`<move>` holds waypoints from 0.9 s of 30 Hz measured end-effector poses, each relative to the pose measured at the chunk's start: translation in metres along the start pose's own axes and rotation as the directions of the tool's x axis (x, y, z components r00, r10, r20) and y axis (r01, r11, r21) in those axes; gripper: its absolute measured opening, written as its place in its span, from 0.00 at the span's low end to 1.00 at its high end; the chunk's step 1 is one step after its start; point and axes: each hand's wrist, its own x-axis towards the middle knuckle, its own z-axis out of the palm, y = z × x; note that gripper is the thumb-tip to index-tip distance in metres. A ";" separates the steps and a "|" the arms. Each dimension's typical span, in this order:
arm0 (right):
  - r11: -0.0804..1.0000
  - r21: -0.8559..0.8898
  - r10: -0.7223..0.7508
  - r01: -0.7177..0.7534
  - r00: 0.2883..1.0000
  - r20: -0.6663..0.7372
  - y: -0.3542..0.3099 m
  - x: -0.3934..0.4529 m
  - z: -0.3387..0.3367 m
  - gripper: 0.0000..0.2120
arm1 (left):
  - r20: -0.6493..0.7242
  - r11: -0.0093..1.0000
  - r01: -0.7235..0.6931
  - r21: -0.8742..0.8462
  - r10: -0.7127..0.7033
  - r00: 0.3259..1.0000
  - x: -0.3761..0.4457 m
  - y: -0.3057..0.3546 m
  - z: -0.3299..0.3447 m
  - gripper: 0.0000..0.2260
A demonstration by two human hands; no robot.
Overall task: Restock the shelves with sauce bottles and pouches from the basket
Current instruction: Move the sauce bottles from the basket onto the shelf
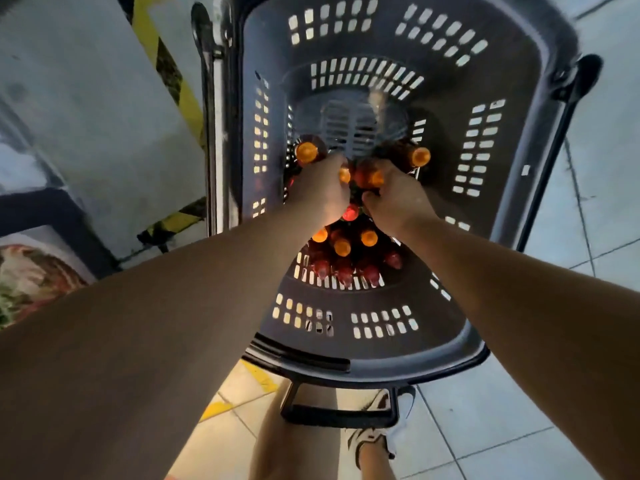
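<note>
Both forearms reach into basket (519, 98); left hand (322, 192) and right hand (398, 199) fingers curl around orange-capped bottles (369, 176)

Matt plastic basket (512, 140) (perforated), glossy bottle caps (369, 238).

Head view. Both forearms bare from the frame edge to the wrist; no sleeve, watch, band or glove on either. Left hand (320, 190) and right hand (398, 199) bare, no rings seen. Legs bare at the bottom of the frame. Right foot wears a white low-cut sneaker (375, 441) with dark trim and laces.
</note>
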 end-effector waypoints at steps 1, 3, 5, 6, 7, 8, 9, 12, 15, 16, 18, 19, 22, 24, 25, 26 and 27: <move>1.000 0.004 0.009 -0.009 1.000 -0.026 0.001 0.004 0.002 0.21 | -0.016 1.000 -0.024 -0.012 0.024 1.000 0.003 -0.003 0.001 0.15; 1.000 0.003 0.026 -0.025 0.996 -0.080 0.003 0.011 0.005 0.18 | -0.036 0.997 -0.066 -0.042 0.064 0.997 0.005 -0.009 0.004 0.14; 1.000 0.000 0.016 -0.016 0.992 -0.129 0.004 0.013 0.006 0.16 | -0.053 0.993 -0.079 -0.087 0.075 0.996 0.005 -0.013 0.005 0.13; 1.000 0.019 0.009 -0.006 0.989 -0.150 0.005 0.012 0.006 0.15 | -0.063 0.991 -0.079 -0.106 0.073 0.995 0.005 -0.014 0.005 0.13; 0.999 0.052 0.005 0.004 0.986 -0.169 0.005 0.010 0.005 0.15 | -0.071 0.990 -0.077 -0.122 0.069 0.995 0.004 -0.015 0.005 0.13; 0.996 0.091 0.006 0.012 0.982 -0.189 0.005 0.007 0.003 0.15 | -0.074 0.988 -0.073 -0.134 0.063 0.995 0.003 -0.015 0.005 0.13; 0.992 0.124 0.004 0.023 0.978 -0.210 0.005 0.003 0.002 0.15 | -0.075 0.987 -0.069 -0.142 0.059 0.995 0.000 -0.014 0.004 0.13; 0.981 0.177 -0.027 0.076 0.964 -0.266 -0.001 -0.013 -0.007 0.13 | -0.096 0.986 -0.072 -0.152 0.058 0.994 -0.015 -0.013 0.002 0.13; 0.975 0.201 -0.037 0.097 0.958 -0.284 -0.007 -0.034 -0.018 0.17 | -0.160 0.983 -0.113 -0.146 0.089 0.983 -0.041 -0.007 -0.004 0.15; 0.973 0.204 -0.041 0.104 0.956 -0.289 -0.008 -0.043 -0.021 0.18 | -0.185 0.982 -0.129 -0.141 0.102 0.977 -0.051 -0.006 -0.006 0.15; 0.971 0.206 -0.059 0.126 0.951 -0.304 -0.010 -0.063 -0.026 0.19 | -0.227 0.974 -0.162 -0.156 0.124 0.966 -0.074 -0.003 -0.012 0.15; 0.971 0.191 -0.078 0.144 0.944 -0.320 -0.010 -0.075 -0.028 0.19 | -0.243 0.967 -0.179 -0.181 0.133 0.961 -0.086 -0.002 -0.015 0.14; 0.972 0.116 -0.148 0.203 0.918 -0.369 -0.008 -0.116 -0.037 0.17 | -0.302 0.945 -0.215 -0.244 0.137 0.944 -0.125 0.002 -0.026 0.13; 0.966 0.117 -0.168 0.230 0.904 -0.392 -0.003 -0.146 -0.042 0.17 | -0.336 0.925 -0.230 -0.302 0.123 0.934 -0.154 0.005 -0.032 0.13; 0.961 0.128 -0.176 0.244 0.901 -0.396 -0.001 -0.162 -0.045 0.17 | -0.350 0.915 -0.233 -0.331 0.110 0.930 -0.170 0.005 -0.035 0.12; 0.956 0.133 -0.190 0.262 0.898 -0.397 0.001 -0.178 -0.047 0.17 | -0.371 0.906 -0.236 -0.353 0.095 0.924 -0.186 0.004 -0.037 0.12; 0.948 0.135 -0.213 0.287 0.892 -0.400 0.003 -0.195 -0.049 0.17 | -0.398 0.897 -0.240 -0.371 0.080 0.914 -0.204 0.003 -0.038 0.12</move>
